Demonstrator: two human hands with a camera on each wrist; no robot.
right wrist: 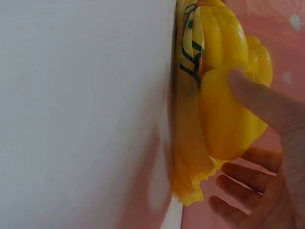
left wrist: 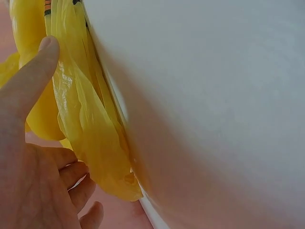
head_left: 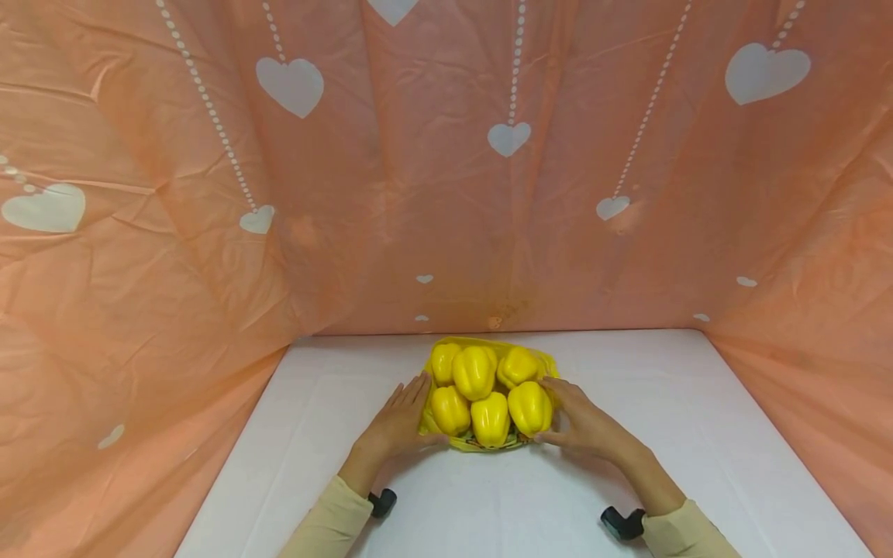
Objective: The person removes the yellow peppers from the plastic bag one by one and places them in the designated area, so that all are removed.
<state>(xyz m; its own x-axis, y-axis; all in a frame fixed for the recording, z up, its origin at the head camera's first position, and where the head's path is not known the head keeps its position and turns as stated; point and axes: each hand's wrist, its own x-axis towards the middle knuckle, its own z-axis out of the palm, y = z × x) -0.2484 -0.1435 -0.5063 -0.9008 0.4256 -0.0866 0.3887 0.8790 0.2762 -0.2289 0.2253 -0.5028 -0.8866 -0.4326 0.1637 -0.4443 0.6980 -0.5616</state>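
Several glossy yellow bell peppers [head_left: 491, 420] sit bunched together on a flattened yellow plastic bag [left wrist: 93, 133] on the table. My left hand [head_left: 398, 422] is at the bag's left side with fingers extended. In the left wrist view its thumb [left wrist: 40, 64] lies against the crinkled bag edge. On the other side, my right hand [head_left: 589, 422] cups around the front right pepper [right wrist: 226, 117], fingers spread and relaxed. The right thumb [right wrist: 259, 98] overlaps that pepper in the right wrist view. Dark green and orange print shows on the bag's front edge.
The white table [head_left: 488, 504] extends around the bag. Peach sheeting [head_left: 446, 232] with white hearts hangs behind and along both sides. A black wrist device [head_left: 382, 504] is on the left arm, another wrist device [head_left: 622, 524] on the right.
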